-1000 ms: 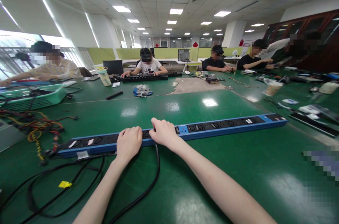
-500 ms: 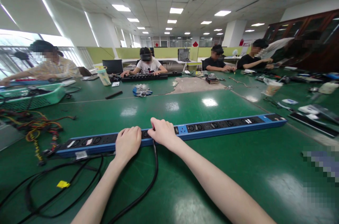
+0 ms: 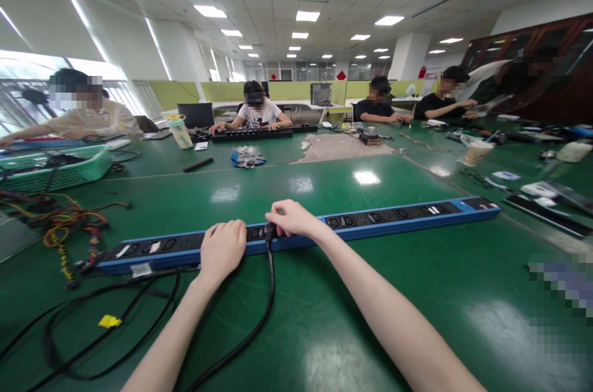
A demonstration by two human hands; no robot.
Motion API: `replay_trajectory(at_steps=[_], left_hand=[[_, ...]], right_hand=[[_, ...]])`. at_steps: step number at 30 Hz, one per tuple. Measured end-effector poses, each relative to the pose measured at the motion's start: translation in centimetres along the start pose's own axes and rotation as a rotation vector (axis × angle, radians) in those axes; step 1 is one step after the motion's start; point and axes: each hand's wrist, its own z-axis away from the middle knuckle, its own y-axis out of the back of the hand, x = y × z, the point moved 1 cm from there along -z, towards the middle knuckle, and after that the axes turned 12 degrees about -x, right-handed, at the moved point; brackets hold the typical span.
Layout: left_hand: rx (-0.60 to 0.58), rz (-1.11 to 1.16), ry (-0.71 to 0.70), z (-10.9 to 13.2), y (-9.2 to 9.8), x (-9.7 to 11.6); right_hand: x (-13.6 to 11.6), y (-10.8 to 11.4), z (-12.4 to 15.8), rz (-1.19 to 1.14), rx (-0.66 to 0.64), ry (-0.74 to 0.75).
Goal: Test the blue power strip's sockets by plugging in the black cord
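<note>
A long blue and black power strip (image 3: pixel 393 218) lies across the green table in front of me. My left hand (image 3: pixel 225 247) rests over its left half, fingers wrapped over the far edge and hidden. Just right of it, a black plug (image 3: pixel 269 231) sits upright at a socket, and its cable (image 3: pixel 271 293) runs down toward me. Beside the plug is my right hand (image 3: pixel 294 218), above the strip, fingers loosely curled with thumb and forefinger apart. I see nothing held in it.
Coiled black cable with a yellow tag (image 3: pixel 110 321) lies at the near left. Behind it are bundled coloured wires (image 3: pixel 60 225) and a green basket (image 3: pixel 88 173). Gloves (image 3: pixel 249 158) lie beyond the strip, a drink cup (image 3: pixel 477 151) at right. Several people sit around the table.
My right hand has let go of the plug and shifted slightly right and up, uncovering it. My left hand stays on the power strip.
</note>
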Motion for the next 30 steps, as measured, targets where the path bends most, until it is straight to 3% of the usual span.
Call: replay_trajectory(at_steps=[5,8,13,21,30], left_hand=[[0.010,0.003,-0.004,0.0,-0.2,0.0],[0.015,0.012,-0.008,0.0,-0.4,-0.1],[0.026,0.014,-0.013,-0.1,-0.4,-0.1],[0.038,-0.003,-0.021,-0.1,-0.9,-0.4],[0.056,-0.015,-0.041,-0.1,-0.8,-0.4]], right_hand=[[-2.2,-1.7,0.8,0.409,0.251,-0.055],[-3.5,-2.9,1.0,0.579,0.292,-0.095],[-3.1,-2.9,0.2,0.532,0.232,-0.152],[-3.1,-4.2,0.8,0.549,0.332,-0.136],[-2.8,-2.8,0.8,0.448,0.319,-0.091]])
